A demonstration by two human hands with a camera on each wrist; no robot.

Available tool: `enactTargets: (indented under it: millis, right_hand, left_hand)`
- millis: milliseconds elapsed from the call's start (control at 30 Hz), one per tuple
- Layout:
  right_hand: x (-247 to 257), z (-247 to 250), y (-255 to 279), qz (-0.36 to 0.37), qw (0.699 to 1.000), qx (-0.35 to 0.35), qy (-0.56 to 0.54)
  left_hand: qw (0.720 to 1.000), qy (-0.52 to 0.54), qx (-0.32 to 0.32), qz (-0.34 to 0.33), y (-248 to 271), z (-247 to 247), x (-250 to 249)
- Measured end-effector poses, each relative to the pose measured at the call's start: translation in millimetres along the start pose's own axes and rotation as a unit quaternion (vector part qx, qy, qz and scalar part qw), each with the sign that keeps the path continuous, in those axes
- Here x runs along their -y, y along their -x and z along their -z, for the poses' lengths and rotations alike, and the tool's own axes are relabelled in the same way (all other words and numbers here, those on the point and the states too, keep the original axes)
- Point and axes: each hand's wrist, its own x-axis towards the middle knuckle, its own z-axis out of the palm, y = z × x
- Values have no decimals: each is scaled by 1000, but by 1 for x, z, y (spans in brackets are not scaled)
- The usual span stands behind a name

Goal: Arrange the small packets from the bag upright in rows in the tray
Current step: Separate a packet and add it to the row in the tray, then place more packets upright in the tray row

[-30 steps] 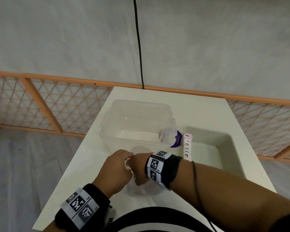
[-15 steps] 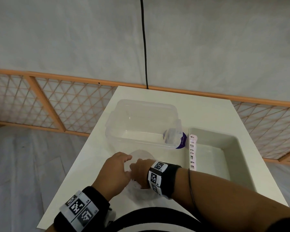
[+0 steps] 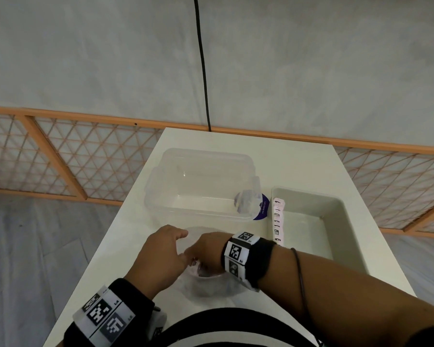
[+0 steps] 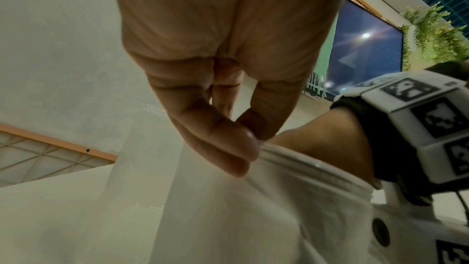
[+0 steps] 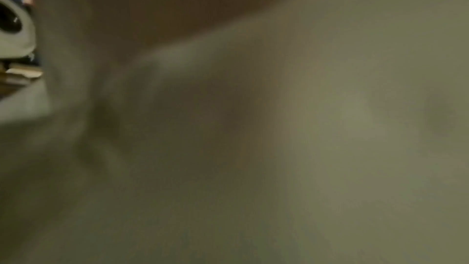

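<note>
So the left hand (image 3: 161, 256) is pinching the rim of the bag (image 3: 211, 286) between thumb and fingers, holding the mouth open, and compared with a moment ago it's sliding a bit further out to the left while the right hand (image 3: 206, 251) is pushing deeper into the bag, so I'd say it's digging for the next packet rather than pulling one out yet. Can't tell how the right fingers are set, they're buried in the plastic and the right wrist view is just blur. Moving right: the clear tub (image 3: 201, 186) is sitting there with only a purple-labelled something at its right end. Then the tray (image 3: 341, 221) is holding one row of packets (image 3: 278, 221) standing along its left wall, the rest bare, so plenty left to fill.
</note>
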Motion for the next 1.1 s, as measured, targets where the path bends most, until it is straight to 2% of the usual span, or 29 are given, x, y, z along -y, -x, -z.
enactTargets:
  millis: [167,300,433,633,833,900,1000,1100]
  right_hand:
    - [-11,25,23,-9,994,-83,-66]
    - [-24,38,44,-22,975,-153,-161]
    - [-30,37,53,-34,945,-188,-264]
    - [-36,34,58,-49,904,-214,-368]
    - [-43,44,66,-53,797,-225,-558]
    - [-47,48,71,-46,750,-227,-620]
    - [-52,54,80,-30,660,-201,-723]
    - [-56,60,90,1,606,-149,-782]
  left_hand:
    - [999,8,33,26,-5,5,1]
    - [997,34,49,47,-9,8,-3]
    - [994,66,52,66,-12,10,-7]
    - [996,55,56,47,-12,8,-8]
    - [997,32,69,31,-7,18,-10]
    - [996,55,64,11,-7,26,-12]
    - [985,135,87,-61,-10,39,-23]
    - [963,202,96,-153,-18,42,-40]
